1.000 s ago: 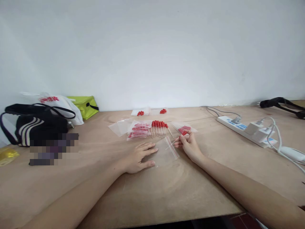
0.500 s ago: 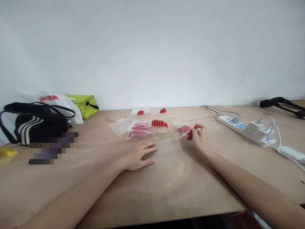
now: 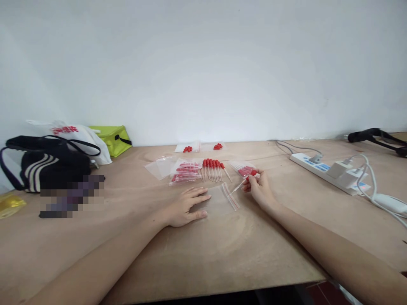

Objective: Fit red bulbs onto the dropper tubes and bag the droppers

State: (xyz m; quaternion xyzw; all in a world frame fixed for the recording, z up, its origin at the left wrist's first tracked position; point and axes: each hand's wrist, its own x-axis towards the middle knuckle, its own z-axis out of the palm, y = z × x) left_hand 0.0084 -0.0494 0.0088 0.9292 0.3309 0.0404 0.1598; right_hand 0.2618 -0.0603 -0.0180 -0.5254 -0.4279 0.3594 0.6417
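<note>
My left hand (image 3: 189,207) lies flat with fingers spread, its fingertips on the near end of a clear zip bag (image 3: 219,199). In my right hand (image 3: 262,190) a dropper with a red bulb (image 3: 252,173) is pinched near the bulb. Its thin clear tube slants down to the left, with the tip at the zip edge of the bag; whether it is inside I cannot tell. A row of several red-bulbed droppers (image 3: 212,165) lies just beyond. Behind my right hand sits a bag of red-bulbed droppers (image 3: 240,167).
Filled bags (image 3: 186,171) are stacked left of the row, beside flat clear bags (image 3: 160,166). Small bags with red bulbs (image 3: 187,149) lie near the wall. A power strip (image 3: 327,171) with cables is at right; a black bag (image 3: 54,165) and green bag (image 3: 114,140) stand left.
My right hand has moved left and slightly down, bringing the dropper's tip to the zip edge of the clear bag. My left hand has stayed in place.
</note>
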